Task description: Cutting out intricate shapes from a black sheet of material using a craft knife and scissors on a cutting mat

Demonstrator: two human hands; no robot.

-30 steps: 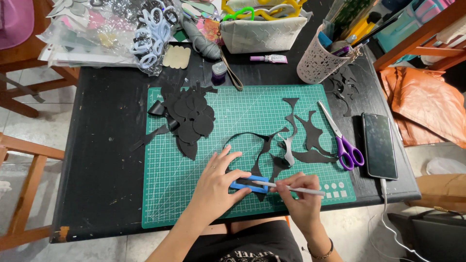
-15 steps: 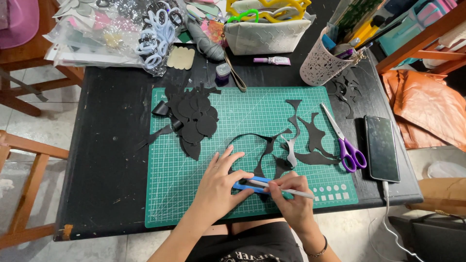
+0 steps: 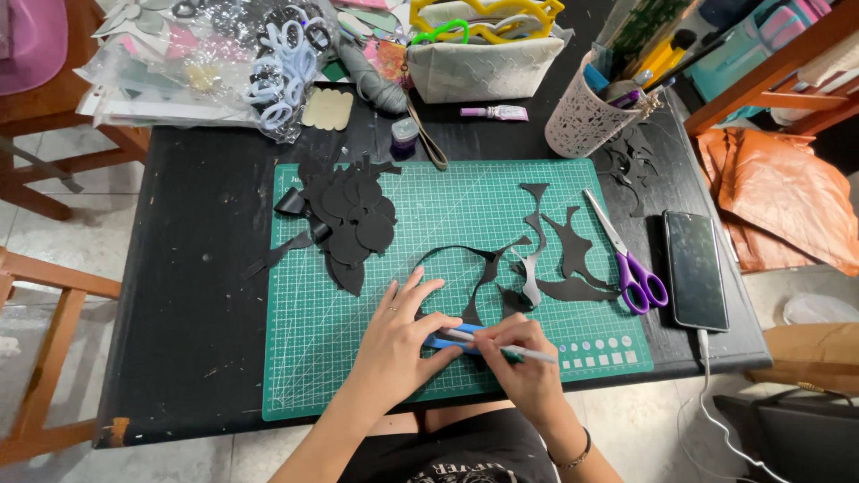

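My left hand (image 3: pixel 400 342) presses a small blue strip (image 3: pixel 445 342) down onto the green cutting mat (image 3: pixel 358 358), fingers spread over it. My right hand (image 3: pixel 523 365) grips a thin white pen-like tool (image 3: pixel 528 353) and holds its tip against the blue strip. A thin curved piece of black paper (image 3: pixel 465 268) lies just beyond my fingers.
A pile of black cut-out shapes (image 3: pixel 349 219) lies at the mat's left back. Black scraps (image 3: pixel 568 259), purple-handled scissors (image 3: pixel 631 264) and a phone (image 3: pixel 696 268) lie to the right. A white pen cup (image 3: pixel 582 116), a white pouch (image 3: pixel 483 67), a glue tube (image 3: pixel 497 113) and plastic bags (image 3: pixel 206 63) crowd the black table's far edge.
Both hands stay on the blue strip near the mat's front edge; the right hand has shifted slightly with the tool. Everything else is in place.
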